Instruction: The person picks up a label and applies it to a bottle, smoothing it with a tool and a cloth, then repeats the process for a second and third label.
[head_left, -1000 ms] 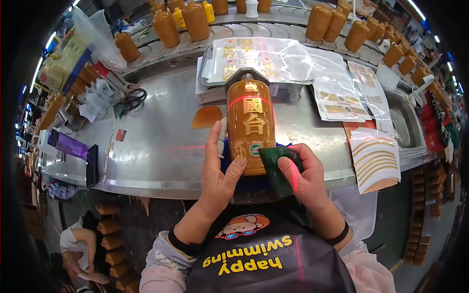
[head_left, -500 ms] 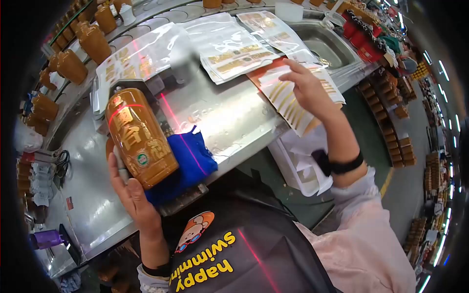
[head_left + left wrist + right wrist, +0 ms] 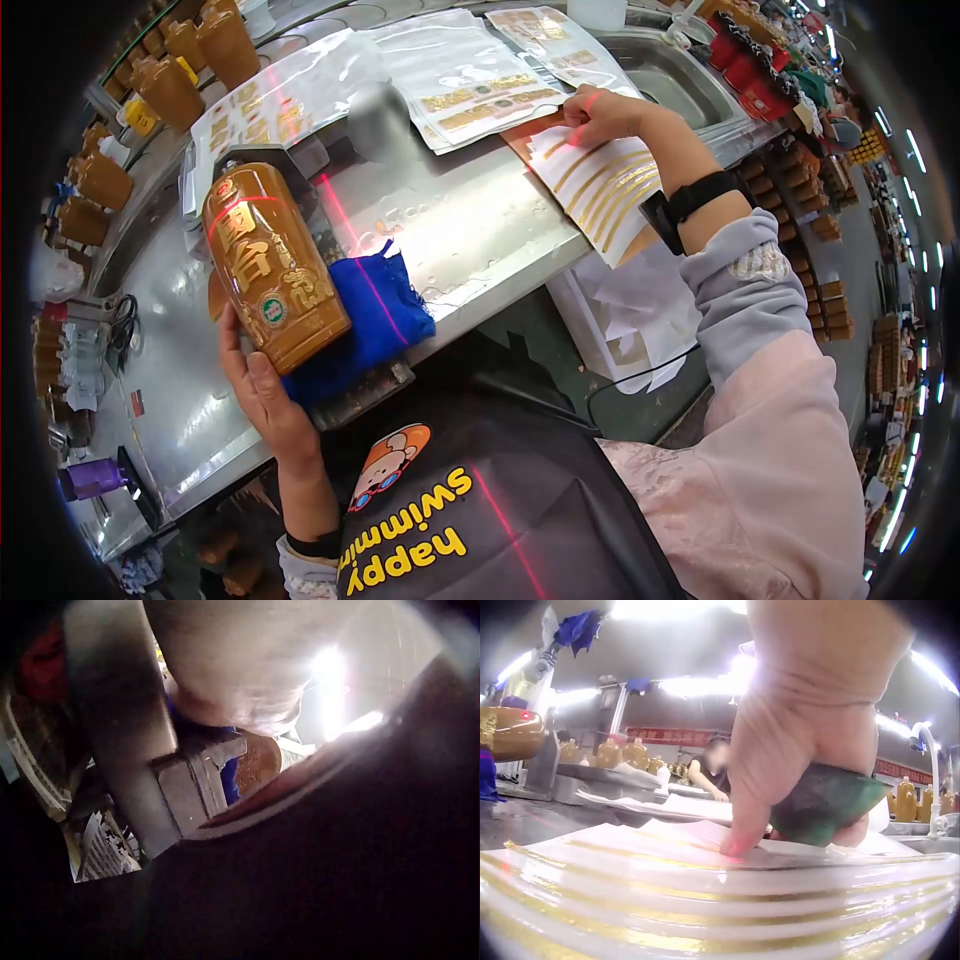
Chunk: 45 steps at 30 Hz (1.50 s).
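A brown glazed bottle (image 3: 262, 275) with raised gold characters and a round green emblem lies on a stand over a blue cloth (image 3: 375, 305). Against its lower left side rests my left hand (image 3: 275, 405), fingers extended along the bottle and thumb by the bottom edge. The left wrist view catches only the bottle's base (image 3: 259, 761) past the palm. Off to the right, my right hand (image 3: 615, 115) reaches down to the far edge of a white sheet of curved gold strips (image 3: 605, 190). Its bent fingers hold a green translucent scraper (image 3: 825, 806), fingertips right at the sheet.
White sheets with gold decals (image 3: 470, 90) lie along the back of the metal table, before a steel sink (image 3: 665, 75). More brown bottles (image 3: 165, 90) stand at the back left. Below the front edge is a white bin (image 3: 610, 320) with paper in it.
My right hand has left the bottle with the green scraper and come down on the gold-strip sheet. The left hand stays at the bottle. My view has turned to the right.
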Motion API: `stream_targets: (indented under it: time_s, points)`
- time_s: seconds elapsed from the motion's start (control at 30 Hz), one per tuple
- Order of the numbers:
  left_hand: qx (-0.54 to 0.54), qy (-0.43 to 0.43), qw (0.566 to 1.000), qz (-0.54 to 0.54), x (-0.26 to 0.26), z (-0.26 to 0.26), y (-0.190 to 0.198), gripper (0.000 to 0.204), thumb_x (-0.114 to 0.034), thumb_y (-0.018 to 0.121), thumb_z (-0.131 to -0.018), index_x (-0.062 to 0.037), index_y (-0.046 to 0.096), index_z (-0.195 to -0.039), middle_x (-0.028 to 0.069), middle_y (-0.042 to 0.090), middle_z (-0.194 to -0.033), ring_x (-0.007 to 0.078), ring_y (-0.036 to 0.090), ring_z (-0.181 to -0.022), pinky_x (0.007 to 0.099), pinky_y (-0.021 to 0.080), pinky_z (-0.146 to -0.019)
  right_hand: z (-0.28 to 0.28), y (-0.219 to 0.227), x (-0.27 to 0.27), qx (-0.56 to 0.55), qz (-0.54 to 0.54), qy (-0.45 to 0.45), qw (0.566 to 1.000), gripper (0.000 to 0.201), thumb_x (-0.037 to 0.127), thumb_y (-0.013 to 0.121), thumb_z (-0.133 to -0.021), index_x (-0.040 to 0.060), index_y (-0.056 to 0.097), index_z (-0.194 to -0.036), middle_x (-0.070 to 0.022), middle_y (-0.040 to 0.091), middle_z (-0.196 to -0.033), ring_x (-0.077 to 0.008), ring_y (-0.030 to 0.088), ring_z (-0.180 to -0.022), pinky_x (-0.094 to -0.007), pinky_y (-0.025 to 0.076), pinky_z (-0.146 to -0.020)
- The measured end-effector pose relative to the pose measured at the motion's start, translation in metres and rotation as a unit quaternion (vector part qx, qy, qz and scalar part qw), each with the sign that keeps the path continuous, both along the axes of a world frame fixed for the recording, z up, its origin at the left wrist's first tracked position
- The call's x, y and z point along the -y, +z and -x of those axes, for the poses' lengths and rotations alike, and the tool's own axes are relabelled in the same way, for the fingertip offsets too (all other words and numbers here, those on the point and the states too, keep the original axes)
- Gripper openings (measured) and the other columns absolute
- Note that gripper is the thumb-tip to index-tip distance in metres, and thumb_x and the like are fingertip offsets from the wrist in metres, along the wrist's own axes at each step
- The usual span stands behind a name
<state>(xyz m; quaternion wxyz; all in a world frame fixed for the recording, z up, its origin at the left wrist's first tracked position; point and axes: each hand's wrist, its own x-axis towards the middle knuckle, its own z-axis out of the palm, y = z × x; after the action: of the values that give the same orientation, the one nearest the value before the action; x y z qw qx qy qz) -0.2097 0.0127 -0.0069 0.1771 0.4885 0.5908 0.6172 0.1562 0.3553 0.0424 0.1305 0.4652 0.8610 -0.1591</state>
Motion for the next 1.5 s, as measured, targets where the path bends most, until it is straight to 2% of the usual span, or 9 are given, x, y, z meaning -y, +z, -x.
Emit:
stream_targets:
  time_s: [0.27, 0.43, 0.53, 0.8, 1.07, 1.17, 1.27, 1.3, 1.5]
  points:
    - [0.02, -0.009, 1.0, -0.009, 0.001, 0.003, -0.006, 0.06, -0.037, 0.037, -0.104, 0.0082, 0.031, -0.144, 0.0192, 0.037, -0.146, 0.026, 0.038, -0.135, 0.0382, 0.027, -0.113, -0.008, 0.004, 0.003, -0.101, 0.083, -0.042, 0.991, 0.026, 0.026, 0.069, -0.083, 0.0071, 0.064, -0.1, -0.0089, 0.057, -0.111, -0.0232, 0.057, -0.102, -0.0334, 0.046, -0.088]
    - [-0.009, -0.025, 0.999, -0.037, 0.003, 0.0, -0.001, 0.066, -0.041, 0.039, -0.103, 0.0087, 0.028, -0.145, 0.0202, 0.034, -0.148, 0.0284, 0.037, -0.136, 0.0393, 0.026, -0.113, -0.001, -0.01, -0.001, -0.078, 0.018, -0.061, 0.995, 0.02, 0.022, 0.07, -0.084, 0.0058, 0.066, -0.095, -0.0096, 0.058, -0.104, -0.0235, 0.058, -0.098, -0.0323, 0.046, -0.086]
    - [-0.192, 0.021, 0.98, -0.057, 0.011, -0.002, -0.005, 0.068, -0.04, 0.047, -0.1, 0.0083, 0.029, -0.145, 0.0223, 0.036, -0.148, 0.0342, 0.036, -0.138, 0.043, 0.023, -0.115, -0.011, -0.021, -0.002, -0.153, -0.089, 0.047, 0.983, 0.01, 0.014, 0.068, -0.085, 0.0052, 0.066, -0.089, -0.0101, 0.059, -0.101, -0.0251, 0.057, -0.094, -0.0327, 0.047, -0.084]
    - [-0.517, 0.088, 0.85, -0.046, 0.01, 0.004, 0.043, 0.058, -0.036, 0.065, -0.09, -0.0043, 0.051, -0.137, 0.0119, 0.058, -0.132, 0.0394, 0.045, -0.131, 0.0586, 0.015, -0.115, 0.002, 0.003, 0.039, -0.258, -0.276, 0.086, 0.922, 0.008, 0.008, 0.067, -0.084, 0.0008, 0.062, -0.085, -0.0159, 0.06, -0.097, -0.0318, 0.058, -0.095, -0.0368, 0.047, -0.082]
    - [-0.366, 0.105, 0.925, -0.012, 0.021, 0.001, 0.017, 0.056, -0.037, 0.062, -0.092, -0.0029, 0.053, -0.135, 0.0155, 0.056, -0.135, 0.0371, 0.045, -0.131, 0.0582, 0.019, -0.113, 0.112, 0.063, 0.177, -0.409, 0.0, 0.115, 0.905, 0.007, 0.001, 0.065, -0.084, 0.0025, 0.059, -0.088, -0.0134, 0.052, -0.116, -0.0269, 0.053, -0.108, -0.0335, 0.044, -0.088]
    - [-0.217, 0.067, 0.973, -0.031, 0.031, 0.004, 0.023, 0.048, -0.032, 0.061, -0.093, -0.0029, 0.056, -0.131, 0.0192, 0.056, -0.134, 0.0398, 0.04, -0.134, 0.054, 0.022, -0.112, 0.15, 0.061, 0.212, -0.44, -0.005, 0.198, 0.876, 0.01, -0.001, 0.066, -0.082, 0.0031, 0.06, -0.088, -0.0147, 0.05, -0.119, -0.0264, 0.053, -0.107, -0.0335, 0.044, -0.087]
    - [-0.213, 0.002, 0.977, -0.029, 0.034, 0.001, 0.05, 0.036, -0.028, 0.06, -0.094, -0.0049, 0.061, -0.122, 0.0225, 0.055, -0.132, 0.0429, 0.036, -0.134, 0.0497, 0.024, -0.112, 0.18, 0.059, 0.237, -0.452, 0.031, 0.213, 0.866, 0.011, -0.001, 0.068, -0.082, 0.0039, 0.06, -0.088, -0.016, 0.047, -0.12, -0.028, 0.052, -0.106, -0.0351, 0.045, -0.085]
    - [-0.213, 0.014, 0.977, -0.021, 0.03, -0.005, 0.059, 0.023, -0.025, 0.061, -0.092, -0.0063, 0.066, -0.104, 0.0245, 0.056, -0.13, 0.0449, 0.034, -0.133, 0.0483, 0.026, -0.11, 0.187, 0.057, 0.241, -0.457, 0.031, 0.215, 0.862, 0.012, 0.001, 0.069, -0.081, 0.0044, 0.06, -0.088, -0.0166, 0.048, -0.119, -0.0315, 0.05, -0.109, -0.0375, 0.044, -0.089]
    - [-0.184, 0.055, 0.981, 0.007, 0.028, -0.001, 0.041, 0.01, -0.016, 0.065, -0.088, -0.0056, 0.063, -0.085, 0.0242, 0.059, -0.123, 0.0412, 0.038, -0.13, 0.0473, 0.03, -0.105, 0.202, 0.038, 0.251, -0.469, -0.001, 0.196, 0.861, 0.013, 0.008, 0.072, -0.082, 0.0034, 0.06, -0.087, -0.0176, 0.049, -0.115, -0.0352, 0.048, -0.109, -0.0406, 0.041, -0.093]
